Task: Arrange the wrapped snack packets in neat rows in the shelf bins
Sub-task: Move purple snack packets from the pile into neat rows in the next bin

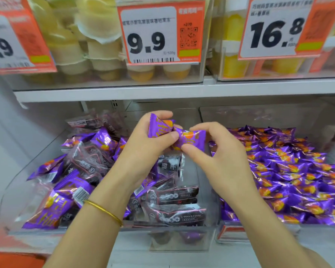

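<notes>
My left hand (143,140) grips a purple snack packet (159,127) with an orange print, held above the left clear bin (14,190). My right hand (219,151) pinches a second purple packet (190,139) right beside the first; the two packets touch. Below them the left bin holds a jumble of purple packets (66,192) mixed with dark packets (174,196). The right bin (232,231) is filled with several purple packets (290,171) lying close together.
An upper shelf (182,89) carries clear boxes of jelly cups (97,45) behind orange price tags (161,31). A small clear front compartment (178,240) below the left bin holds a few pieces. A clear divider separates the two bins.
</notes>
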The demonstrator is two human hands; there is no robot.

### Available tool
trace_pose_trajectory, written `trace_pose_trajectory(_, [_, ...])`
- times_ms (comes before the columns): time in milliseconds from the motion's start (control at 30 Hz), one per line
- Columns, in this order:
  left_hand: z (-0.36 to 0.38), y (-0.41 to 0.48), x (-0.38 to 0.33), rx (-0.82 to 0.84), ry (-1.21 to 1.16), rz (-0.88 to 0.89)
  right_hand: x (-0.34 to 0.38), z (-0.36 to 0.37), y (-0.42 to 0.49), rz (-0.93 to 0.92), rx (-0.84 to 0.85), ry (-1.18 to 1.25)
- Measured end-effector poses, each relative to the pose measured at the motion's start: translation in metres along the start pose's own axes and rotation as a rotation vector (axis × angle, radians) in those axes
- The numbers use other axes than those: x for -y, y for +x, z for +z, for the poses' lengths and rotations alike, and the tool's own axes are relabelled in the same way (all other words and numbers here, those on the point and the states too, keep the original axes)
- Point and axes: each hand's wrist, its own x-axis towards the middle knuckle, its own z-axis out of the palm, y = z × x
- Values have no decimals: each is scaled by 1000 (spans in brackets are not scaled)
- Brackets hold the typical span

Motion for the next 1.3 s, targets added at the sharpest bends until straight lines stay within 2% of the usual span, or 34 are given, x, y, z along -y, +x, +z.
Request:
trace_pose_trajectory(100, [-4, 0, 2, -43, -181, -107, 1, -4, 3, 73, -54, 217])
trace_pose_trajectory(200, [-8, 1, 8, -71, -104, -129, 5, -12, 6, 143, -71, 493])
trace_pose_trajectory(267, [-7, -1, 11, -78, -93, -134, 7, -15, 6, 159, -29, 587])
trace_pose_trajectory(533, [-1, -8, -2, 114, -270, -179, 9, -18, 4, 86, 171, 566])
trace_pose_trajectory(633, [-4, -18, -2, 174, -267, -190, 7, -22, 1, 71, 183, 612])
trace_pose_trajectory(700, [-8, -24, 3, 130, -16, -182, 5, -25, -3, 64, 124, 617])
trace_pose_trajectory(767, [-16, -33, 7, 137, 395, -66, 4, -29, -6, 69, 41, 629])
trace_pose_trajectory(833, [-20, -43, 9, 382, 681, -5, 3, -33, -7, 88, -27, 666])
trace_pose_trajectory(867, [-18, -48, 9, 527, 769, -28, 3, -34, -8, 96, -44, 675])
trace_pose_trajectory(933, [-15, -54, 12, 697, 896, -80, 2, -35, -11, 107, -60, 673])
trace_pose_trajectory(1133, [-10, -60, 5, 784, 1003, -270, 0, -33, -17, 128, -60, 676])
trace_pose_trajectory(1300, [-5, -64, 6, 962, 1255, -168, -3, -31, -18, 149, -51, 660])
